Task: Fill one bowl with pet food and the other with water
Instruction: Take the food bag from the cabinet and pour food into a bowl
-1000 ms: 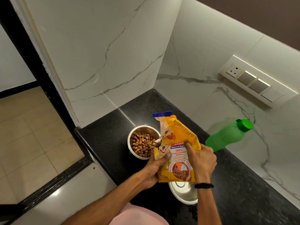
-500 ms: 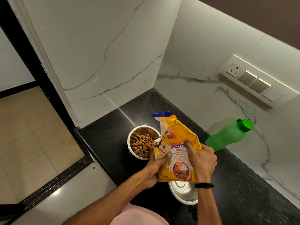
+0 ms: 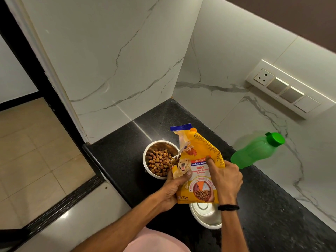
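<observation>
- Head view: both hands hold a yellow pet food bag (image 3: pixel 198 171) upright over the black counter (image 3: pixel 272 206).
- Left hand (image 3: pixel 172 188): curled round the bag's lower left edge, thumb pressed flat on the printed front.
- Right hand (image 3: pixel 225 179): clamps the bag's right edge, one finger laid along the front. A black wristband (image 3: pixel 228 207) sits on that wrist.
- The bag's torn mouth is on its left side, at the right rim of the far steel bowl (image 3: pixel 145 164). A few pieces show at the mouth.
- That bowl holds a heap of brown kibble (image 3: pixel 159 161) covering its bottom. Judgement: the food half is done or nearly so.
- Second steel bowl (image 3: pixel 205 217): nearer the person, directly below the bag's bottom edge, partly hidden by the bag and the right wrist. The part that shows is bare metal, with no water.
- Green bottle (image 3: pixel 254 151): on the counter by the marble wall, cap on. It lies to the right of the right hand, its base near the knuckles but apart from them.
- Its long axis runs from the base up and right to the cap. With the wide lens I cannot tell whether it stands or leans.
- Judgement: the right hand is much the nearer to the bottle, but the bag must be put down first. The pour then comes back toward the person, to the near bowl.
</observation>
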